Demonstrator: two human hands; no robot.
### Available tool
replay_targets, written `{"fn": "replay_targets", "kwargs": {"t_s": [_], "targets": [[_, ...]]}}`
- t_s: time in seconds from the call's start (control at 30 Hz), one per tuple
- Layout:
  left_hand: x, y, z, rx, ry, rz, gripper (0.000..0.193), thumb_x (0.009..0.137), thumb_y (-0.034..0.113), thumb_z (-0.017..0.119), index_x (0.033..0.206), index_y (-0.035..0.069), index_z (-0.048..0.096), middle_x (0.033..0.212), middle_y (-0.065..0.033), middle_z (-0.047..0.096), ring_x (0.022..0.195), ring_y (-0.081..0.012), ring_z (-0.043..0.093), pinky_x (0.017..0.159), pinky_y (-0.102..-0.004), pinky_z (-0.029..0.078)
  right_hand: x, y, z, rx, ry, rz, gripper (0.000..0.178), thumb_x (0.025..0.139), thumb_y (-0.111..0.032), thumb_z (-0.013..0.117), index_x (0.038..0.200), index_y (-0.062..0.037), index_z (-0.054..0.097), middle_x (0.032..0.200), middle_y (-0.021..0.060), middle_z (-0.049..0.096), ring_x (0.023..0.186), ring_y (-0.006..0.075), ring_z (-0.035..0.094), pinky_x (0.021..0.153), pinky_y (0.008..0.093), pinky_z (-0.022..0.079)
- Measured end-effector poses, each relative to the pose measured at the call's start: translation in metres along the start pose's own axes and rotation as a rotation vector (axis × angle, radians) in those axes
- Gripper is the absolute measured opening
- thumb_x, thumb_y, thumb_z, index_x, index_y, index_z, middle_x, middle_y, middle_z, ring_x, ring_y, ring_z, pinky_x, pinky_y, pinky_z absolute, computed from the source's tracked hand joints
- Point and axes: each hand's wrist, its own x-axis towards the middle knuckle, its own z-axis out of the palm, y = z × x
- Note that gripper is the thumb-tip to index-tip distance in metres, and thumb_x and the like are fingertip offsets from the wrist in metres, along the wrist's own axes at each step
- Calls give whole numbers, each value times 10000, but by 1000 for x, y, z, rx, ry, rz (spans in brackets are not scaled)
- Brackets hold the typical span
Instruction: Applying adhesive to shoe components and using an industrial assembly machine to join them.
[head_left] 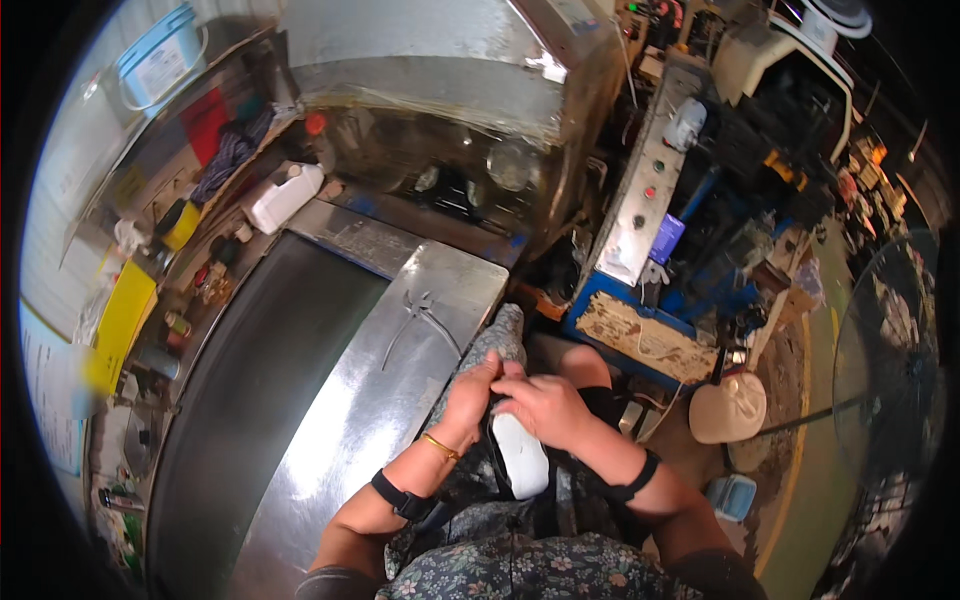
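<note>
My left hand (470, 397) and my right hand (549, 405) meet over my lap, fingers curled in close to each other. Between them is what looks like a dark shoe with a white sole (522, 462), its sole turned up toward me. The right hand lies over its far end and the left hand closes on its left side; the fingertips hide what they pinch there. Pincers (421, 318) with open handles lie on the shiny metal tabletop (330, 400), ahead of the left hand and apart from it.
A dark conveyor belt (260, 360) runs left of the metal tabletop. Ahead stands a large metal machine housing (430, 90). A control panel with buttons (645, 185) is at the right, near a beige stool (728, 408) and a caged fan (890, 350). A white jug (284, 197) rests on the left ledge.
</note>
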Motion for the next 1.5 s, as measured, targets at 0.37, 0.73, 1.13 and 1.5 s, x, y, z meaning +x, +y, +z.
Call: {"fn": "replay_targets", "kwargs": {"t_s": [0.37,0.73,1.13,1.5], "targets": [[-19,-27,-48,451,79,353,570,879,121,745,1378,-4,500,1288,-124,596,1209,-238,564,1042,-351,443,-83,25,42,820,-119,711,311,1037,-178,560,1251,40,619,1048,34,695,964,92,610,853,276,507],[-25,-43,-63,163,47,114,402,939,118,698,1303,29,553,1209,-61,583,1122,-152,540,984,-286,436,-46,-1,74,806,-350,1199,772,1062,-599,269,1359,50,563,1191,180,669,1114,236,601,1014,357,444],[9,-36,-67,433,-115,42,505,948,171,711,1357,-5,475,1194,-95,608,1098,-163,564,964,-300,472,-38,14,52,162,-357,577,458,1026,-336,486,1293,35,516,1179,284,624,1057,396,666,888,441,538],[-7,-50,-52,826,534,-127,611,1083,420,301,1141,-75,654,1115,-302,675,1075,-438,641,972,-473,487,-41,-3,90,617,-48,861,722,1057,-425,448,1416,191,335,1243,382,585,1231,425,575,1021,415,446]]}}
